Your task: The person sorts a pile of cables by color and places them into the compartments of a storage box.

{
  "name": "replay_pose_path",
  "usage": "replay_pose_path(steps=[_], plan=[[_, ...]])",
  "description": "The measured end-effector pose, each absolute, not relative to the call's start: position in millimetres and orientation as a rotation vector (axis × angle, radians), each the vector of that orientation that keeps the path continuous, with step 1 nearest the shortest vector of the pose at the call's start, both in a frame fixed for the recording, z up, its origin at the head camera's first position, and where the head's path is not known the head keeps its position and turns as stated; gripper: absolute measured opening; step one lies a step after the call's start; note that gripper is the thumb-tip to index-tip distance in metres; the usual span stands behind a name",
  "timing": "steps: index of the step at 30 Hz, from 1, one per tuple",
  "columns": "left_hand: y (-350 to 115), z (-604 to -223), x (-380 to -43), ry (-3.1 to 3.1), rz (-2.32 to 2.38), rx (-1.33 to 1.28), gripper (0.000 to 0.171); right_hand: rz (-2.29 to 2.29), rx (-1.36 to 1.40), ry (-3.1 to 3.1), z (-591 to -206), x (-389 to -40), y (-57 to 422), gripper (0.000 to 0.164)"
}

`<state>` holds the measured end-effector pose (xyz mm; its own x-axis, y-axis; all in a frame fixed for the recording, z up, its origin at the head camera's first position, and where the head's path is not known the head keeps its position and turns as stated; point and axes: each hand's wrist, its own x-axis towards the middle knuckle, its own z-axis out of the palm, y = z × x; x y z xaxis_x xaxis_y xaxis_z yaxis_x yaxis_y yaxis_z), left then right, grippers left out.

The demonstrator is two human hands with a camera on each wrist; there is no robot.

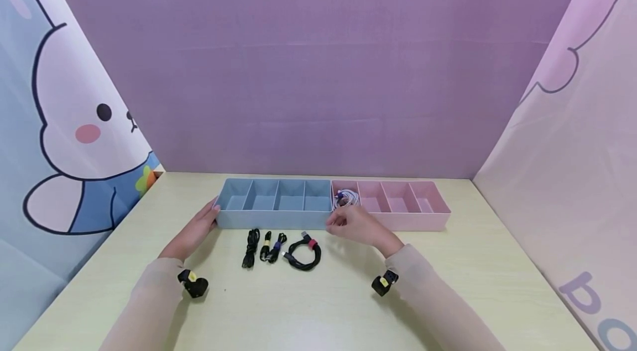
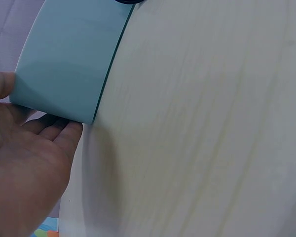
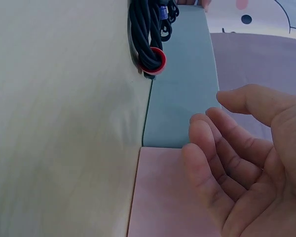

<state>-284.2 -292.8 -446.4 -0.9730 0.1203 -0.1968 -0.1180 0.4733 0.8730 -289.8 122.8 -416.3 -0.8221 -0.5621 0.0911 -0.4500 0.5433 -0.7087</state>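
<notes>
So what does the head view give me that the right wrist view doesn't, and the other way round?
Only the head view: the insides of the blue box and the pink box, a white cable coiled in the pink box's leftmost compartment, and both sleeves.

Only the right wrist view: the palm side of the right hand, holding nothing.

Both: the fronts of the two boxes, the black cable with its red tie, the tabletop, the right hand and part of the left hand.

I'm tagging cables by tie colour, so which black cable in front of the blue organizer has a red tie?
The rightmost black cable, coiled in an open ring; a red tie wraps it. The narrower bundles show no red.
</notes>
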Motion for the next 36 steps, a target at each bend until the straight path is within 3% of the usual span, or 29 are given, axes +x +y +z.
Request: replay_pose_path(steps=[8, 36], plan=[[-292.8, -445.6, -284.7, 2.489, 1.501, 0.001, 0.073, -1.07, -0.879, 2.652, -423.7, -288.1, 115.4, 0.01], [-293.1, -445.6, -283.5, 2.487, 1.494, -0.017, 0.072, -1.096, -0.874, 2.534, -437.2, -280.0, 96.5, 0.031]])
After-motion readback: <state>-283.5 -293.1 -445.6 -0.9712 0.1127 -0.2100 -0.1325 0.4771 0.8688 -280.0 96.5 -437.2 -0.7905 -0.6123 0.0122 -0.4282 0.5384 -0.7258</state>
